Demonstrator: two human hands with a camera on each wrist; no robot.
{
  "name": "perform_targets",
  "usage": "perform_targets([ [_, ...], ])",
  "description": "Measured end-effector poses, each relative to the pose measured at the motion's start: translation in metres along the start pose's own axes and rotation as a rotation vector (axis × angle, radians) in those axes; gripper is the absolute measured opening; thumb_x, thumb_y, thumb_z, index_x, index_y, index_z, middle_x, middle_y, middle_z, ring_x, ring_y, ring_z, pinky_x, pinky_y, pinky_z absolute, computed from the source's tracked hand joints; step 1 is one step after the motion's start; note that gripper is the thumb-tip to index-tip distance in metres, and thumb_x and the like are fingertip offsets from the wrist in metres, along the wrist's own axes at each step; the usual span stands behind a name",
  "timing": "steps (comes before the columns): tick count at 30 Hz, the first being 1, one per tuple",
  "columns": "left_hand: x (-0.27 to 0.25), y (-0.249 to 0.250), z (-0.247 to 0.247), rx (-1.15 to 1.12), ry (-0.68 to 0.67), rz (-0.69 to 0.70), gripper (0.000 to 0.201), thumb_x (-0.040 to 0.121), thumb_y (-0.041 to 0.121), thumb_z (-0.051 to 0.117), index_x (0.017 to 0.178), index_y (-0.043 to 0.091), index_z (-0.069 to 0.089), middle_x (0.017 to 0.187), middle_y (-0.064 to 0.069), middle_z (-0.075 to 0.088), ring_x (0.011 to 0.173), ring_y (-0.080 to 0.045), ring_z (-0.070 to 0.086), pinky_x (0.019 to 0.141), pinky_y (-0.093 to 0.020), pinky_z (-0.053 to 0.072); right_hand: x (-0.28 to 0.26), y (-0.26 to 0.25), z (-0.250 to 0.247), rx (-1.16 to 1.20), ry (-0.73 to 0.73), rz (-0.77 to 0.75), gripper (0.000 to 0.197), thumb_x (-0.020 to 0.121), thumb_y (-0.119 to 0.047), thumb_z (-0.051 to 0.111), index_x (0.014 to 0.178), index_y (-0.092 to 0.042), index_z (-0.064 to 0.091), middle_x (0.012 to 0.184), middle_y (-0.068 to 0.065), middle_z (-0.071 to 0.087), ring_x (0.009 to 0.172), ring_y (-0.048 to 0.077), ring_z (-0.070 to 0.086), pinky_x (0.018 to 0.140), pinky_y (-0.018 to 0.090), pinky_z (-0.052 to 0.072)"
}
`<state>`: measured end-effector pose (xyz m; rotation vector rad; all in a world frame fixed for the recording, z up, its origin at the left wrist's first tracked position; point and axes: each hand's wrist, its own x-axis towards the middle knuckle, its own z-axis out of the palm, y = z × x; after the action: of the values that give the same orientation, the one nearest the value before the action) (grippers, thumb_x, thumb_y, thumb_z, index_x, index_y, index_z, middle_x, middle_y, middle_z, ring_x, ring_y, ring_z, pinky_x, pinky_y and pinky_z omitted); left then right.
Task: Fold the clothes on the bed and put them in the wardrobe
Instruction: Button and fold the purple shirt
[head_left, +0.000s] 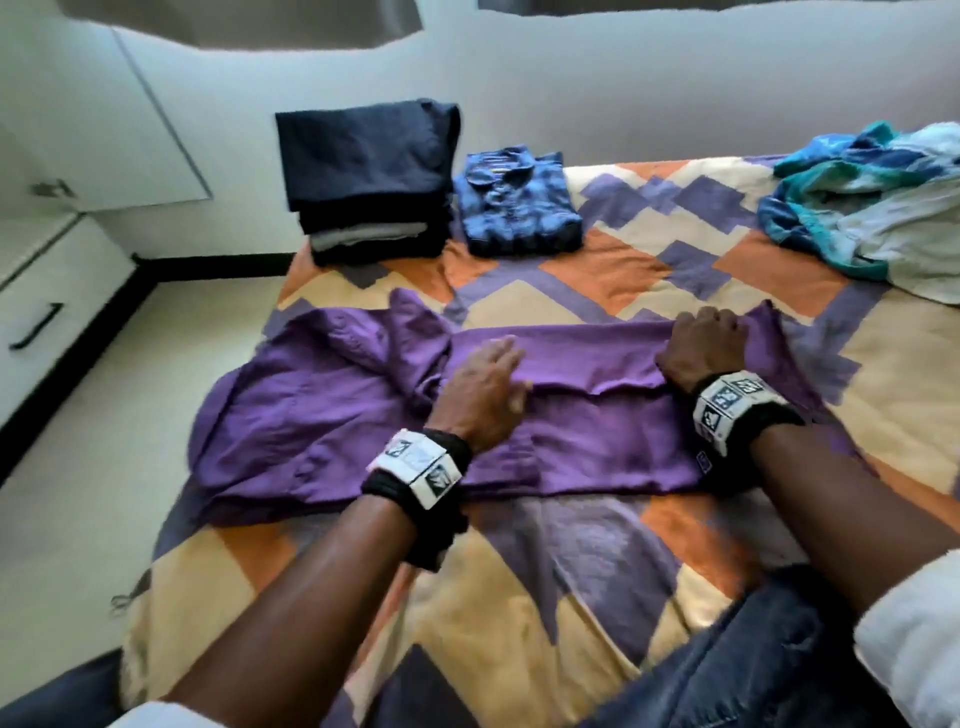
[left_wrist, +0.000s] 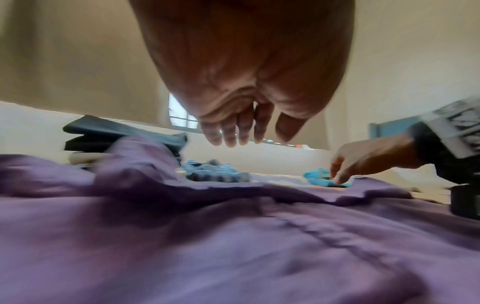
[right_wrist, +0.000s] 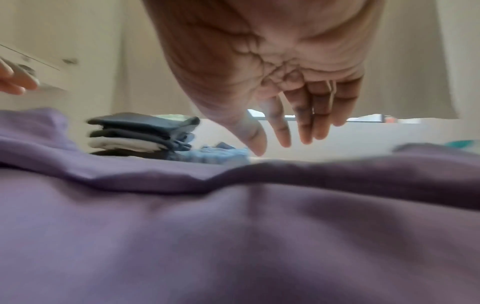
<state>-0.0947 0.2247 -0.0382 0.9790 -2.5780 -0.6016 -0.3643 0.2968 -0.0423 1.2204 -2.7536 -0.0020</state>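
A purple garment (head_left: 337, 410) lies spread across the patterned bedspread (head_left: 597, 582), its left part rumpled and its right part folded into a flat band. My left hand (head_left: 511, 371) is over the band's middle with its fingers straight and together. In the left wrist view the left hand (left_wrist: 257, 139) is just above the purple garment (left_wrist: 233, 246) and holds nothing. My right hand (head_left: 717, 327) is at the band's right end, by its far edge, fingers bent downward. In the right wrist view the right hand (right_wrist: 283, 144) hangs relaxed over the purple garment (right_wrist: 233, 236), with nothing between the fingers.
A stack of dark folded clothes (head_left: 369, 176) and a folded blue patterned shirt (head_left: 514, 202) sit at the bed's far left. A loose pile of teal and white clothes (head_left: 872, 208) lies far right. White drawers (head_left: 47, 291) stand left of the bed. My jeans-clad knee (head_left: 753, 670) rests on the near edge.
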Motion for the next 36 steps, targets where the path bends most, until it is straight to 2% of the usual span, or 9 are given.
perform_targets([
  [4,-0.039,-0.08,-0.053,0.029,0.229,-0.272,0.037,0.086,0.018,0.045,0.115,0.007,0.065,0.123,-0.018,0.064,0.115,-0.036,0.058,0.097,-0.042,0.044,-0.014,-0.101,-0.025,0.286,-0.074,-0.229,0.031,0.088,-0.025,0.057,0.106,-0.002,0.068,0.115,0.024,0.065,0.107,0.038,0.06,0.085,0.037,0.047],
  [8,-0.059,-0.141,-0.062,0.336,-0.114,-0.464,0.035,0.095,0.027,0.055,0.125,0.009,0.057,0.135,-0.017,0.054,0.124,-0.035,0.05,0.098,-0.043,0.041,-0.026,-0.208,-0.039,0.597,-0.169,-0.287,0.037,0.091,-0.036,0.055,0.098,-0.004,0.07,0.11,0.023,0.067,0.103,0.038,0.062,0.079,0.035,0.046],
  [13,-0.064,-0.164,-0.044,0.359,-0.189,-0.438,0.036,0.099,0.035,0.048,0.123,0.01,0.054,0.138,-0.017,0.05,0.127,-0.037,0.049,0.101,-0.045,0.041,-0.02,-0.291,-0.037,0.696,-0.32,-0.029,0.083,0.079,-0.064,0.061,0.135,-0.005,0.045,0.14,0.019,0.046,0.13,0.034,0.045,0.107,0.04,0.038],
  [21,-0.07,-0.176,-0.056,0.219,-0.148,-0.389,0.038,0.103,0.032,0.043,0.127,0.008,0.059,0.14,-0.02,0.053,0.128,-0.035,0.051,0.101,-0.042,0.041,-0.033,-0.292,-0.051,1.022,-0.124,-0.167,0.013,0.084,-0.017,0.061,0.095,-0.014,0.067,0.097,0.009,0.07,0.094,0.026,0.065,0.081,0.031,0.049],
  [24,-0.067,-0.192,-0.087,-0.13,0.092,-0.568,0.032,0.104,0.021,0.042,0.106,-0.001,0.065,0.112,-0.028,0.066,0.103,-0.041,0.062,0.081,-0.042,0.045,-0.094,-0.268,-0.087,0.907,-0.608,-0.774,0.01,0.088,-0.023,0.069,0.089,-0.013,0.073,0.069,-0.011,0.067,0.063,0.003,0.056,0.066,0.022,0.046],
  [26,-0.065,-0.198,-0.106,-0.402,0.262,-0.714,0.036,0.105,0.019,0.037,0.107,-0.005,0.063,0.11,-0.026,0.066,0.097,-0.04,0.065,0.08,-0.042,0.05,-0.115,-0.249,-0.097,0.857,-0.797,-0.868,0.025,0.093,-0.026,0.065,0.083,-0.004,0.074,0.06,-0.009,0.066,0.049,0.002,0.051,0.051,0.013,0.038],
  [30,-0.067,-0.184,-0.128,-0.935,0.396,-0.897,0.045,0.103,0.048,0.04,0.1,0.006,0.058,0.084,-0.024,0.066,0.073,-0.033,0.068,0.062,-0.039,0.061,-0.105,-0.234,-0.077,1.114,-0.601,-0.605,0.027,0.091,-0.021,0.066,0.074,0.0,0.066,0.06,0.003,0.063,0.049,0.009,0.051,0.048,0.021,0.038],
  [33,-0.071,-0.185,-0.124,-0.827,0.282,-0.808,0.022,0.094,0.027,0.066,0.104,0.011,0.056,0.087,-0.021,0.062,0.062,-0.027,0.062,0.056,-0.037,0.059,-0.113,-0.239,-0.055,0.898,-0.446,-0.651,0.017,0.086,-0.025,0.073,0.089,-0.009,0.067,0.079,0.0,0.065,0.065,0.011,0.055,0.058,0.023,0.044],
  [36,-0.071,-0.188,-0.116,-0.712,0.225,-0.708,0.055,0.085,0.006,0.075,0.121,0.032,0.042,0.085,-0.006,0.062,0.055,-0.017,0.057,0.046,-0.031,0.053,-0.144,-0.246,-0.04,0.681,-0.38,-0.913,0.054,0.076,-0.039,0.08,0.122,-0.017,0.062,0.116,0.002,0.061,0.102,0.017,0.056,0.089,0.032,0.046],
])
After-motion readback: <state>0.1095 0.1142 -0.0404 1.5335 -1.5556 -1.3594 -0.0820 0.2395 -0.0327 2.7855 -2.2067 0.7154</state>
